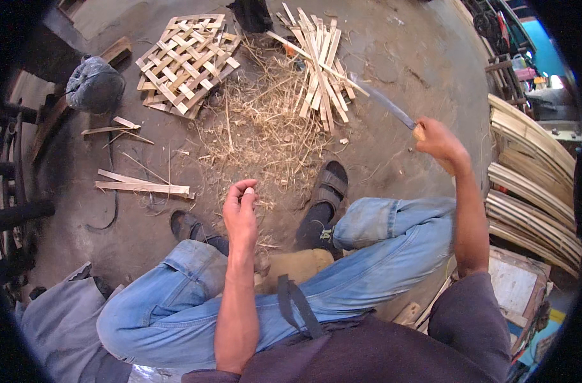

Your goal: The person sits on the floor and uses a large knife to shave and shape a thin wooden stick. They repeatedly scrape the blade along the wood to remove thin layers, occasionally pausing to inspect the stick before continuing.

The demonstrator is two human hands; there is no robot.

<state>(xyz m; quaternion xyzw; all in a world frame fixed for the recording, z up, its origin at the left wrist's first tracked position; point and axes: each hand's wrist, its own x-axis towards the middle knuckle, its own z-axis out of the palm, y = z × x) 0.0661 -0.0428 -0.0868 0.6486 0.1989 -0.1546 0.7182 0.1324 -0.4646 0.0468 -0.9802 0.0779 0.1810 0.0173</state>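
The right grip (436,140) is clenched around the handle of a long knife (393,108), and the fist covers most of that handle; a pale piece shows below the wrist, though I cannot tell whether it belongs to the knife. The blade slants up and left, its far end near a loose strip (316,60) that crosses the pile of pale strips (324,83); whether they touch is hard to tell. The left grip (241,207) is half curled above the floor (393,169), its inner side turned away, so I cannot tell if anything thin is pinched there. A dark object (251,14) is cut off by the upper edge, and the round black rim swallows part of the curved stacks (533,191) on the right. Floor stretches between the knife and those stacks, giving the blade sideways room. Ahead of the left hand lie the shavings (259,127), with the woven panel (187,64) beyond; the knees and sandals (331,186) bound the near side
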